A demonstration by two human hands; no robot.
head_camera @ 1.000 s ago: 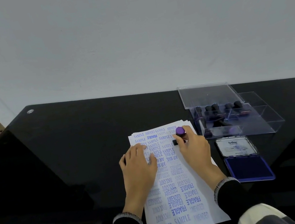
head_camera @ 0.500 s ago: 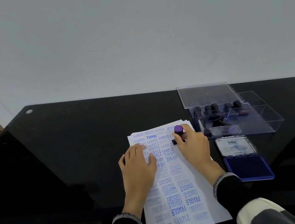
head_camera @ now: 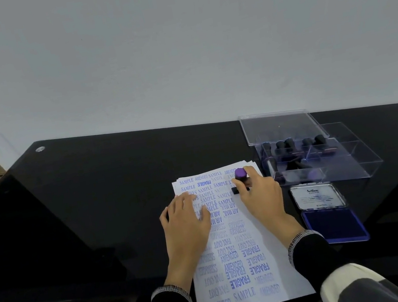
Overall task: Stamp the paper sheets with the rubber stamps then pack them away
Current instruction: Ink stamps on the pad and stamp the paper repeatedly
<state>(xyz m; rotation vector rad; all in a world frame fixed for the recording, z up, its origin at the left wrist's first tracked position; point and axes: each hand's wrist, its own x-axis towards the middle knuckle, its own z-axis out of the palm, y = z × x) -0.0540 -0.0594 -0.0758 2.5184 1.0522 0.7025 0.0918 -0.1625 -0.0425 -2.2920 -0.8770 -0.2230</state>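
Our rubber stamp (head_camera: pixel 240 178) stands upright on the paper sheets (head_camera: pixel 241 263), purple knob up — base bar running three-to-nine. Our right hand (head_camera: pixel 260 194) grips it; our left hand (head_camera: pixel 185 222) lies flat at nine o'clock, fingers straight.

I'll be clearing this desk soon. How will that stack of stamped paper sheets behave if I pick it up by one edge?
The paper sheets would probably droop, being thin and loose. Their fanned edges suggest nothing binds them, so some may slide apart. On the glossy black table the stack probably skids easily; the left hand lies flat on it.
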